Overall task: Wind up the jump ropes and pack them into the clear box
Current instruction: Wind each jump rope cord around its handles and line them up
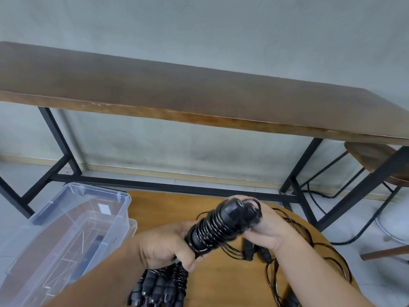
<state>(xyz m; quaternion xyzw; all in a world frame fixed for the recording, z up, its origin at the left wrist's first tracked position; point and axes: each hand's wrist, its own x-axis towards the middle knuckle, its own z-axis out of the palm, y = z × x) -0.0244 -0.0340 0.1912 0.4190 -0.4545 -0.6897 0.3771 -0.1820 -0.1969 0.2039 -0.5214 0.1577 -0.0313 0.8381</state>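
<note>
Head view shows the left hand [168,249] curled round the lower end of a jump rope [219,227] whose cord is coiled tight round its paired handles; the right hand [263,227] grips the top end, fingers wrapped; this one looks nearly wound; wound ropes [159,286] lie bundled on the round table [221,282] below the left wrist; loose ropes [287,258] sprawl under the right arm, unwound; the clear box [73,229] sits at the left, seemingly holding no ropes, so packing remains

Long wooden bench [199,94] on black frame, grey wall [221,23], stool [376,160]
</note>
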